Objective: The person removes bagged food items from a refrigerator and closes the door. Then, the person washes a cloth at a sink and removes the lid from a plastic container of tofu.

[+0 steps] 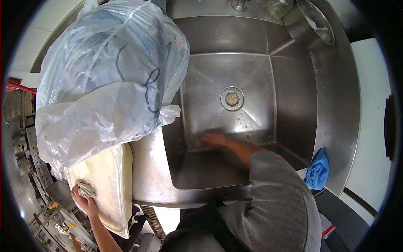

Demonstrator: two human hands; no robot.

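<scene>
My left hand [84,202] is closed around a bunched greyish cloth [86,189], which lies against a long cream board-like slab [110,180] beside the sink. My right hand [213,139] reaches down into the stainless steel sink [252,71], low over its near left part. Motion smears its fingers, so whether they hold anything cannot be made out. Bits of pale food waste sit in the sink drain [231,99]. A big translucent plastic bag [113,80] with blurry contents fills the left counter and covers the far end of the slab.
A steel pot [300,25] leans at the sink's far right corner, near a glass jar [278,7] and a tap base [239,5]. A blue cloth [317,170] hangs over the near right rim. Metal racks [63,227] stand at the lower left.
</scene>
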